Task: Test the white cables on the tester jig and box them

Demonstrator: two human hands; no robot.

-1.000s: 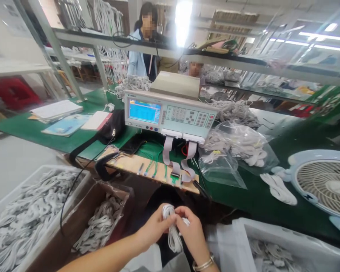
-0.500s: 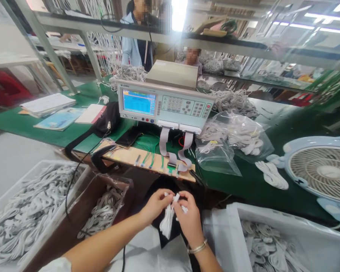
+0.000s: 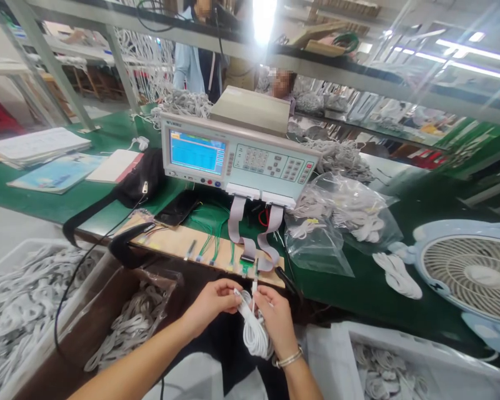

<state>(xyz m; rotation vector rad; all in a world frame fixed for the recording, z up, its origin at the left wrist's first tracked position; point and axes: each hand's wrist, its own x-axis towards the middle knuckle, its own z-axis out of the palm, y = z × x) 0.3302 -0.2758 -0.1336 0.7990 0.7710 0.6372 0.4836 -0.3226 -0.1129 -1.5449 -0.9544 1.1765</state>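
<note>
A coiled white cable (image 3: 256,336) hangs between my two hands, over my lap. My right hand (image 3: 277,314) pinches it near a white plug (image 3: 255,286), which points up at the front edge of the wooden board (image 3: 162,240). Whether the plug touches the socket there I cannot tell. My left hand (image 3: 212,305) is closed on the other end of the same cable, just left of the coil. Just beyond the plug, a small green circuit board (image 3: 246,266) with a grey ribbon cable (image 3: 236,219) sits on the wood.
A bench tester (image 3: 237,158) with a lit screen stands behind the board. Boxes of coiled cables (image 3: 125,328) lie at left, a white bin (image 3: 341,350) at right. A fan (image 3: 479,278), bagged cables (image 3: 337,216) and notebooks (image 3: 54,169) rest on the green table.
Both hands have brought the cable closer to the wooden board, and the plug has risen to its front edge. The coil shows more fully. The view has shifted slightly.
</note>
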